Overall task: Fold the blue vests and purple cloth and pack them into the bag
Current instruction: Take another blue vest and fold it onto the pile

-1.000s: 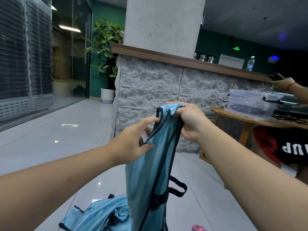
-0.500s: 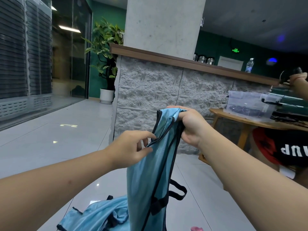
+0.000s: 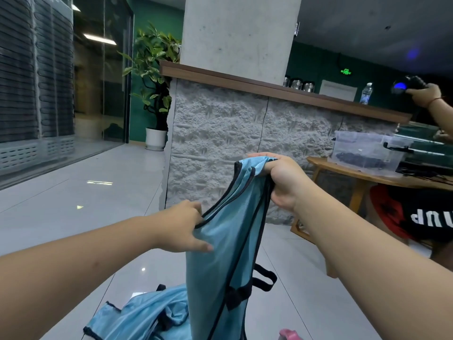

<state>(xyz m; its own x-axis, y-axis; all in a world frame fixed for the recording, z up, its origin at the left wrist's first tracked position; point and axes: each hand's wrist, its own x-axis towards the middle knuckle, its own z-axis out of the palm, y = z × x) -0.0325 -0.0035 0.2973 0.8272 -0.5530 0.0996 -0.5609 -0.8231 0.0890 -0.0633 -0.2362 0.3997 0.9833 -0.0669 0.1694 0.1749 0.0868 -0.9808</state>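
Right hand (image 3: 282, 182) grips the top of the light-blue mesh vest with black trim (image 3: 220, 253); below-left, left hand (image 3: 183, 229) pinches its edge.

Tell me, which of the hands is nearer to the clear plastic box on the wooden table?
Right. The right hand grips the top of the blue vest just left of the clear plastic box; the left hand is lower and farther left.
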